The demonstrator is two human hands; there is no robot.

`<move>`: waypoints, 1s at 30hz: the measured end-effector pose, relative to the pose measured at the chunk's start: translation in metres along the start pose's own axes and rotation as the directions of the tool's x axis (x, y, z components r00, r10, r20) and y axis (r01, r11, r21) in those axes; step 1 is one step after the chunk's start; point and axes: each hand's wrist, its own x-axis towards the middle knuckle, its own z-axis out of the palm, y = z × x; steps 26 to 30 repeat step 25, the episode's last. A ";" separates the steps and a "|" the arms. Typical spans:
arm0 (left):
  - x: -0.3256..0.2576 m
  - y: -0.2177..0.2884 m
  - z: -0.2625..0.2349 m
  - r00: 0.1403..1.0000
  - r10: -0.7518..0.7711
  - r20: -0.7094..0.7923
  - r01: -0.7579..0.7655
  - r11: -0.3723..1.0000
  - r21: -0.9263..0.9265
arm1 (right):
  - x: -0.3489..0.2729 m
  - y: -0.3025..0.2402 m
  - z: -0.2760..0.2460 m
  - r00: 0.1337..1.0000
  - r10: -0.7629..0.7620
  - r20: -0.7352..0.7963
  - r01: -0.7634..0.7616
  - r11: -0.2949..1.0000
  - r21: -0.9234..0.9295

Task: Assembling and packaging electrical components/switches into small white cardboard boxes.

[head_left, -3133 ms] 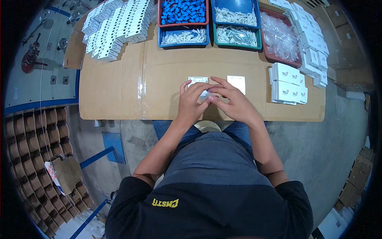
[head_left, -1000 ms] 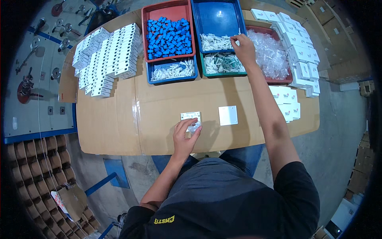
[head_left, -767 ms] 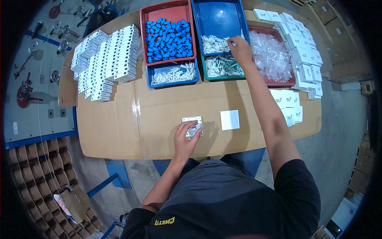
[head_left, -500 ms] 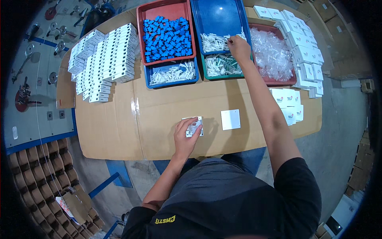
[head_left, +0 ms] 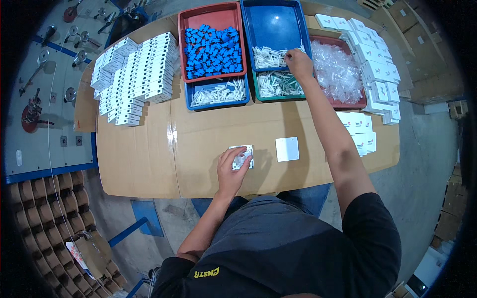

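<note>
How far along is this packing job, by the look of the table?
Done: rows of closed white boxes stacked at the table's far left. In hand: the left hand rests on a small white part, while the right hand picks in the blue tray of white pieces. Left: a square white plate and full trays.

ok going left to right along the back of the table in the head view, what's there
stacks of white boxes → red tray of blue parts → blue tray where the right hand reaches → red tray of clear bags → more white boxes

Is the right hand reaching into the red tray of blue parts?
No, the right hand is over white parts in the blue tray.
</note>
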 end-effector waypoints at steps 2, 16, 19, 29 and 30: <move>-0.003 0.000 -0.001 1.000 0.022 -0.008 -0.022 1.000 0.000 | -0.003 -0.002 -0.009 1.000 -0.011 -0.023 0.011 1.000 0.014; -0.005 0.013 0.002 0.986 0.157 -0.051 -0.157 0.987 0.016 | -0.087 -0.074 -0.116 0.990 -0.031 -0.138 0.060 0.976 0.208; -0.010 0.021 0.003 0.984 0.172 -0.037 -0.172 0.985 0.016 | -0.121 -0.089 -0.132 0.995 -0.037 -0.090 0.060 0.961 0.270; -0.030 0.011 0.008 0.977 0.209 -0.045 -0.208 0.978 0.028 | -0.194 -0.130 -0.142 0.964 -0.114 0.239 -0.044 0.820 0.570; -0.030 0.011 0.008 0.977 0.209 -0.045 -0.208 0.978 0.028 | -0.194 -0.130 -0.142 0.964 -0.114 0.239 -0.044 0.820 0.570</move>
